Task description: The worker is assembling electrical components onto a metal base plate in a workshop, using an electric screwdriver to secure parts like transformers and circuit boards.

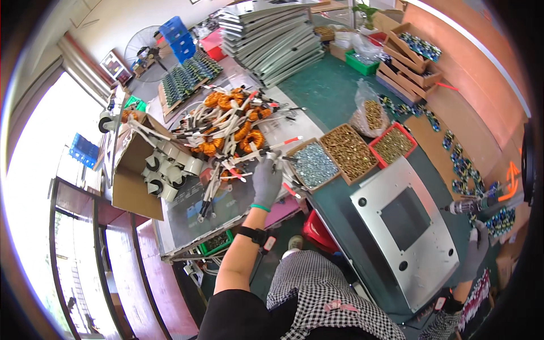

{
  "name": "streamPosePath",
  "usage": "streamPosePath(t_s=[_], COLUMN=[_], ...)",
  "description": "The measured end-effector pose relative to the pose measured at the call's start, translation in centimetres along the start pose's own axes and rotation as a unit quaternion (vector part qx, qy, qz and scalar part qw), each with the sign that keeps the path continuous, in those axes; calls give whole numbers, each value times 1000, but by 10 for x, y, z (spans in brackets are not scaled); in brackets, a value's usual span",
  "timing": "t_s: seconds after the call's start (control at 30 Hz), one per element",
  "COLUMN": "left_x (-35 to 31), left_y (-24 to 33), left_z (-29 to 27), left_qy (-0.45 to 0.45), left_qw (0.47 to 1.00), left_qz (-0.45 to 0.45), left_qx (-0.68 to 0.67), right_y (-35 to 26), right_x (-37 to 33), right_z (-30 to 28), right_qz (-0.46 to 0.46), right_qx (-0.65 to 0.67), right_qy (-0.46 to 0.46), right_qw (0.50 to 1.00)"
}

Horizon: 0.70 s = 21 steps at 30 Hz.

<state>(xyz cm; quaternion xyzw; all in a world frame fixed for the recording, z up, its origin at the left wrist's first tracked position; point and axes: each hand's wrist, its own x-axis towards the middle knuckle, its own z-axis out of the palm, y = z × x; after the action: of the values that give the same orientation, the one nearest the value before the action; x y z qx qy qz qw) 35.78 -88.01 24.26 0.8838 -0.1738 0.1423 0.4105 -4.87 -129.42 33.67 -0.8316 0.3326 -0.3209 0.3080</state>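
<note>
My left hand (266, 180), in a grey glove, is at the right edge of a pile of copper-wound ring coils (251, 141) with white leads. Its fingers are drawn together among lead ends; what lies in them is too small to make out. Just right of those fingertips stands a box of silvery screws (315, 164). At the far right, my gloved right hand (475, 252) is just below a power screwdriver (466, 206) with an orange coiled cord; its grip is unclear. Between the hands lies a silver metal panel (371, 212) with a rectangular cutout.
Beside the screws stand a box of brass-coloured fasteners (347, 152) and a red tray (412, 146) of small parts. A cardboard box (131, 190) holds white casters (170, 170) at left. Stacked metal panels (266, 42) stand behind. Small circuit parts (462, 164) line the right side.
</note>
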Motion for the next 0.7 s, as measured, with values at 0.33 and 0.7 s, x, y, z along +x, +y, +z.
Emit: streamPosePath(t_s=[0.33, 0.7], left_x=[183, 286], left_y=[-155, -169], left_z=[-52, -52], left_qy=[68, -214], left_qw=[938, 927], left_qz=[25, -287], left_qx=[338, 109], right_y=[-67, -133], right_x=[-46, -96], right_z=[69, 120], right_qz=[79, 137], right_qx=[45, 52], right_qy=[5, 3], right_qw=[996, 989])
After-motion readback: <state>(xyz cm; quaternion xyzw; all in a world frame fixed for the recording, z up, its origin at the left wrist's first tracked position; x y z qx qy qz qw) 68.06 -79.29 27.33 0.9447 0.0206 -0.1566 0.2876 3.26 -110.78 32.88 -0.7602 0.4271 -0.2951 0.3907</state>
